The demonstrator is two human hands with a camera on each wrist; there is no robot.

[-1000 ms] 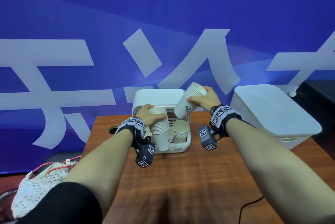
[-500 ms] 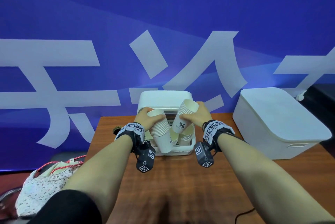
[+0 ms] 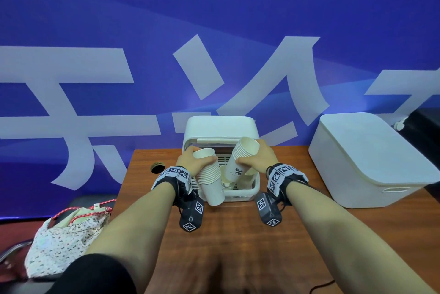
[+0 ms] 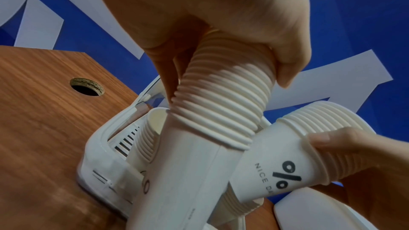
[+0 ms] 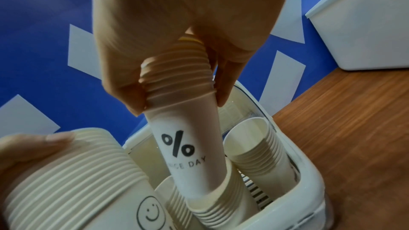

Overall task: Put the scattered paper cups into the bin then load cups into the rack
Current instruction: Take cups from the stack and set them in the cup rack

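Head view: both hands work at the white rack (image 3: 240,195) on the table (image 3: 238,234); each holds a nested stack of paper cups.
Left hand: left hand (image 3: 190,162) has its fingers curled round the rims of the left stack (image 3: 210,183), thumb on one side and fingers on the other.
Right hand: right hand (image 3: 259,160) has its fingers wrapped round the rim end of the right stack (image 3: 240,162), the one printed with a percent sign.
Left stack axis: long axis close to upright, mouth up, base down and tipped slightly toward the person; its base hangs in front of the rack's near wall, not inside.
Right stack axis: long axis tilted, mouth up and to the right, base down and to the left; in the right wrist view its base (image 5: 199,179) enters the mouth of a stack (image 5: 212,205) already standing in the rack.
Also in rack: another stack (image 5: 261,149) leans at the right side, mouth up.
Bin: lidded white bin (image 3: 371,162) stands to the right, shut.
Done, by my reading: no loose cups show on the table, so the gathering seems finished; rack loading is under way.
Left to do: seat the right stack fully, then bring the left stack over the wall and in.
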